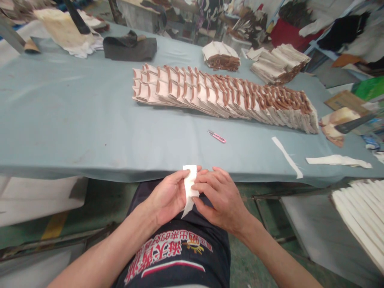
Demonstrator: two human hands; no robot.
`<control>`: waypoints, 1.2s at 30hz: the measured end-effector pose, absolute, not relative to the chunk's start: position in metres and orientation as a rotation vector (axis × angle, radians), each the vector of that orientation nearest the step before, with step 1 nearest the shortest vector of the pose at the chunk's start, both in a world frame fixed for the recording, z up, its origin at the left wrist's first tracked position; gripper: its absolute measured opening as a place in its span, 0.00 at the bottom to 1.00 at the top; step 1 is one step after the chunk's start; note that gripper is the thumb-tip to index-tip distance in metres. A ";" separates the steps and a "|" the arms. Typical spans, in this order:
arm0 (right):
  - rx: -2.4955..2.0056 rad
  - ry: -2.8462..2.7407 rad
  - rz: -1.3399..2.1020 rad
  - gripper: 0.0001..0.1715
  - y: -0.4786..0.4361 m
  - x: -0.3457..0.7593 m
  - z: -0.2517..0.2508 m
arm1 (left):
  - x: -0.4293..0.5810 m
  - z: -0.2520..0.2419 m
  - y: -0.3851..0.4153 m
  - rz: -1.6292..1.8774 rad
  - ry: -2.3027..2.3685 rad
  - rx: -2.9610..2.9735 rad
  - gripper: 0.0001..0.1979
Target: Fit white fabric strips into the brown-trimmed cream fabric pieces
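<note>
Just in front of the table's near edge, a short white fabric strip (189,182) lies across my left hand (172,194). The left thumb presses on its upper part, so that hand is closed on it. My right hand (220,196) comes from the other side, with its thumb and a fingertip on the strip's right edge and the other fingers bent. Pink-handled thread snips (217,136) lie on the table beyond my hands. Farther back runs a long row of overlapping cream and brown fabric pieces (210,92).
The blue-grey table (60,128) spans the view. Two loose white strips (339,161) lie to the right. Behind the row are two stacked bundles (221,56) and a folded dark cloth (130,48). White rolled pieces (364,216) stand at the lower right.
</note>
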State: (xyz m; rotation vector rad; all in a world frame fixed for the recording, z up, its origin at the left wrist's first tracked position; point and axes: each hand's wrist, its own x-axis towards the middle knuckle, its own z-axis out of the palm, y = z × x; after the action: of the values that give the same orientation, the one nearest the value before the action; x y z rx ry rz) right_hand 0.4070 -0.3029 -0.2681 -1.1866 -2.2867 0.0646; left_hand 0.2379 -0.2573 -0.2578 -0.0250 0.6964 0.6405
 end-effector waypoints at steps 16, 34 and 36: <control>-1.310 -2.043 0.421 0.10 -0.308 0.401 -0.267 | 0.234 -0.274 -0.270 0.717 0.729 0.284 0.13; -1.610 -1.303 0.929 0.17 -0.282 0.436 -0.260 | 0.245 -0.292 -0.280 0.575 0.769 0.953 0.35; -1.598 -1.207 0.916 0.21 -0.268 0.452 -0.256 | 0.250 -0.293 -0.281 0.567 0.771 0.966 0.36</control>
State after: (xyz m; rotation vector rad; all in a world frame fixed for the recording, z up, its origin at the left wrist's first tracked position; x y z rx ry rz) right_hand 0.4519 -0.2677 -0.2559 -1.5981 -1.2066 0.9159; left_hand 0.2496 -0.2810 -0.2925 0.9660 0.7711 0.5671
